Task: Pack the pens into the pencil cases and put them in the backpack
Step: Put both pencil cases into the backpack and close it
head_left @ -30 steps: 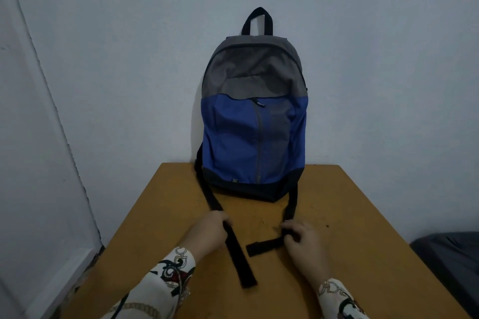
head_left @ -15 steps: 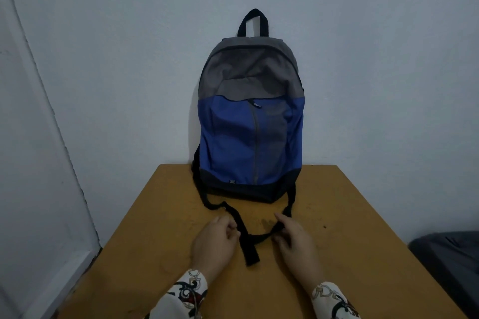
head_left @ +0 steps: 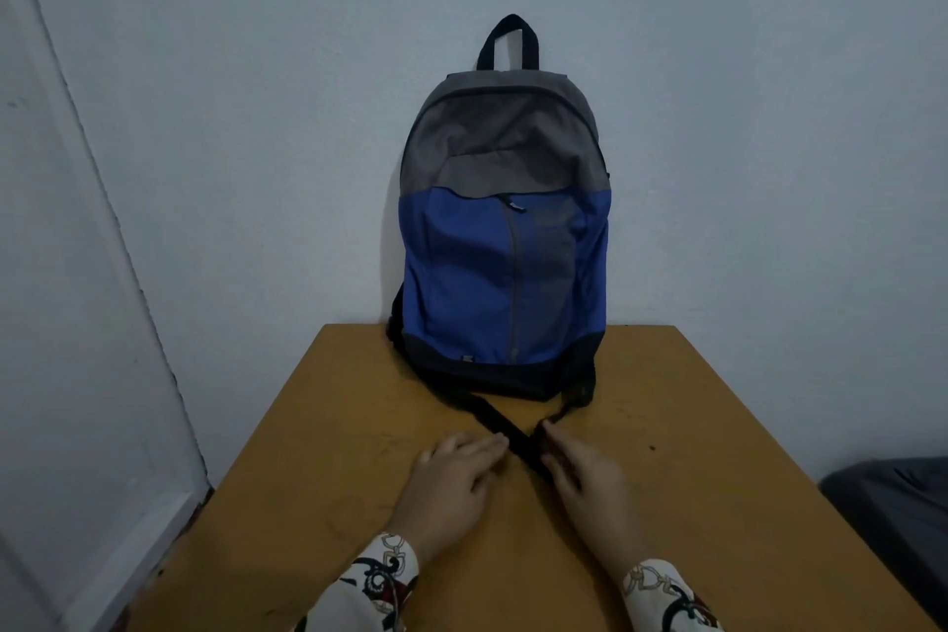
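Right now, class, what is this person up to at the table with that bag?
A person is tidying the loose black straps of a blue and grey backpack, which stands upright at the back of the wooden table against the wall. The left hand rests flat beside the crossed straps, fingertips touching them; the right hand pinches a strap end. The backpack looks zipped shut. No pens or pencil cases are in view.
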The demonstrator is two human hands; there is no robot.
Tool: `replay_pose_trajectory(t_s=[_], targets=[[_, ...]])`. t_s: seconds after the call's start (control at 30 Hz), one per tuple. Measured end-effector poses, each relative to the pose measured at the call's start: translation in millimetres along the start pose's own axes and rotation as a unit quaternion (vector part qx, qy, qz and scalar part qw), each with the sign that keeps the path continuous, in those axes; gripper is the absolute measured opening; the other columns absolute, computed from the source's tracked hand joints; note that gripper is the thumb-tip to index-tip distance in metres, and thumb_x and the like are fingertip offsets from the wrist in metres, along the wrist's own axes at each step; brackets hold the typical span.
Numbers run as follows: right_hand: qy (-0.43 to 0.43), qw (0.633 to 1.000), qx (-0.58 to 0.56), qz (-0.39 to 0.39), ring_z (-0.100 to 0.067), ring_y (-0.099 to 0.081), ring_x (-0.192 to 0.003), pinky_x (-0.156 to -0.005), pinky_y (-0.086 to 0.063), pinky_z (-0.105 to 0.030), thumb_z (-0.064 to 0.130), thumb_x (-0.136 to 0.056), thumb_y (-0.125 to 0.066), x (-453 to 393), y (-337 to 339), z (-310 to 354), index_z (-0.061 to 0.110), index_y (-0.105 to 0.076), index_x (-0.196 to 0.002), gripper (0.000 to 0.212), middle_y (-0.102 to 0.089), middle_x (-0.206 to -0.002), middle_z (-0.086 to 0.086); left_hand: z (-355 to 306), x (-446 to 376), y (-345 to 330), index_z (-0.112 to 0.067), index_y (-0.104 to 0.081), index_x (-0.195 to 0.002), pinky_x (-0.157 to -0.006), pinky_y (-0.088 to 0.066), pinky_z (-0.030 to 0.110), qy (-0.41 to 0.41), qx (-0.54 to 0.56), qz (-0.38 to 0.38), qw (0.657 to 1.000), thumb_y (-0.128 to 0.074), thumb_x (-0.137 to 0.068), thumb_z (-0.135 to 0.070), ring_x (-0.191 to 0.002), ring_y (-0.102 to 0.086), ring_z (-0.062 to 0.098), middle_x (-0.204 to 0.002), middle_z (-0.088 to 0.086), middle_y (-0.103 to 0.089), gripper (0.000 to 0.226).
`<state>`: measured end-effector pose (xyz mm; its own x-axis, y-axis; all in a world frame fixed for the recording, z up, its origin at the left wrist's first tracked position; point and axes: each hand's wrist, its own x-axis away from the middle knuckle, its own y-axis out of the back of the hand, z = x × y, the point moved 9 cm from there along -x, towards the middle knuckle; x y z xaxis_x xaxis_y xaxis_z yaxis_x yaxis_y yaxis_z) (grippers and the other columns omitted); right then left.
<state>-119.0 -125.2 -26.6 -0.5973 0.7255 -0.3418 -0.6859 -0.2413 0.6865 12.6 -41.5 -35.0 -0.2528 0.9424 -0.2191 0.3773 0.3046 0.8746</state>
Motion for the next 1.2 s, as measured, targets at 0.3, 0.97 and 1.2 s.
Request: replay_pose_trajectory(t_s=[0.3,0.97,1.2], targets=[[0.066,0.994,0.086,0.027,-0.002,-0.055,-0.109,-0.091,-0.039,-0.011,0.018,-0.094,-0.063,1,-10,4,0.028,-0.067,-0.124,0.032,-0.067,-0.115,0.015,20,13,30,-0.039,-0.055,-0.126,-0.098,-0.037,0.021,0.087,0.106,-0.151,0.979,-0.05,-0.098,-0.033,-0.115,-0.04,0.001,-0.117,-0.023,-0.052,0.029],[-0.045,0.979,0.19,0.056,-0.006,-0.024,-0.146,-0.121,-0.004,-0.034,0.037,-0.106,-0.032,2,-4,-4,0.03,-0.028,-0.154,0.049,-0.041,-0.152,0.007,-16,7,-1,-0.048,-0.046,-0.136,-0.115,-0.009,0.034,-0.035,-0.103,0.01,0.994,-0.02,-0.095,-0.063,-0.146,-0.003,0.008,-0.157,-0.017,-0.021,0.051],[-0.042,0.975,0.209,0.064,-0.006,-0.014,-0.149,-0.122,0.001,-0.039,0.04,-0.106,-0.031,2,-4,1,0.03,-0.028,-0.153,0.049,-0.039,-0.153,0.014,10,5,6,-0.023,-0.032,-0.149,-0.117,-0.015,0.035,0.1,-0.133,-0.048,0.985,-0.021,-0.1,-0.055,-0.146,-0.01,0.015,-0.157,-0.003,-0.023,0.06]])
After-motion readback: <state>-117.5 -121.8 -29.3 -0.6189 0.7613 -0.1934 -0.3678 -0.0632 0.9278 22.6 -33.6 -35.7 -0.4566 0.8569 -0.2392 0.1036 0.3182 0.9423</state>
